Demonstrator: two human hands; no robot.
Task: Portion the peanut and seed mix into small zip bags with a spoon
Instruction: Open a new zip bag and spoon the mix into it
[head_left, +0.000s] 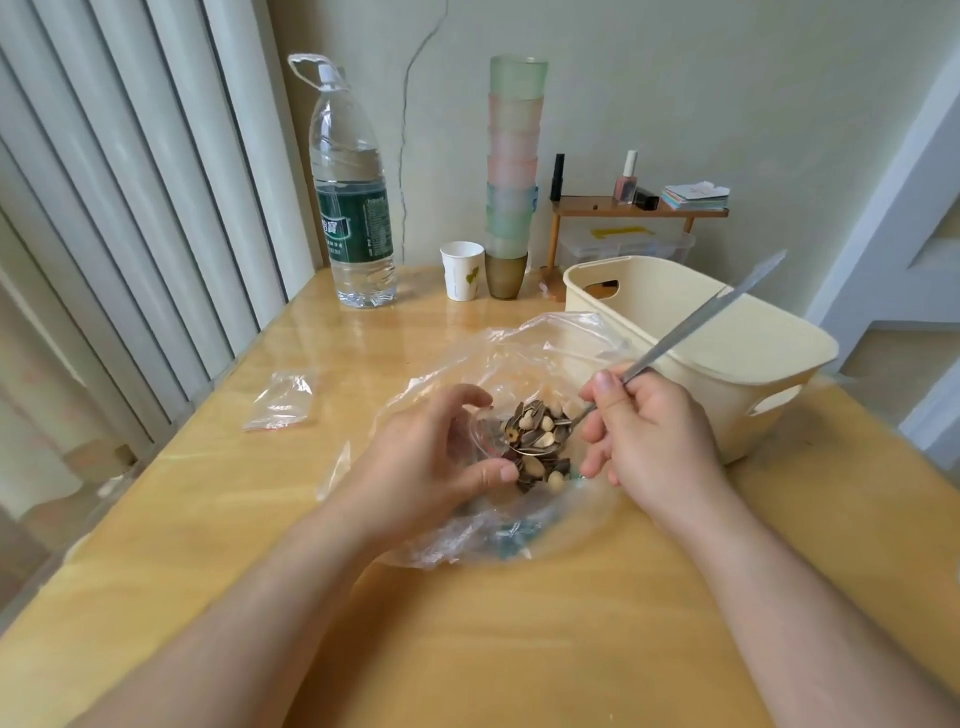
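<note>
On the glossy yellow tabletop (208, 519), from left to right: flat, empty small clear zip bag with red seal strip (283, 401), well apart from both hands; left hand (441, 462), fingers curled, pinching open the mouth of a second small clear zip bag (480, 434); long steel spoon (691, 330), bowl heaped with striped sunflower seeds and pale peanuts (535, 431), just right of that mouth and nearly touching it; right hand (649, 431), thumb and fingers pinching the handle low down. Spoon's long axis running from bowl up and rightward to the far handle end, bowl toward the left hand; judged next: tip leftward into the held bag. Beneath both hands, large crumpled clear plastic bag (519, 353) holding the remaining mix. Held bag's body mostly hidden behind the left palm, fill level not discernible; clear films hard to separate. Behind the right hand, cream plastic basket (727, 332).
</note>
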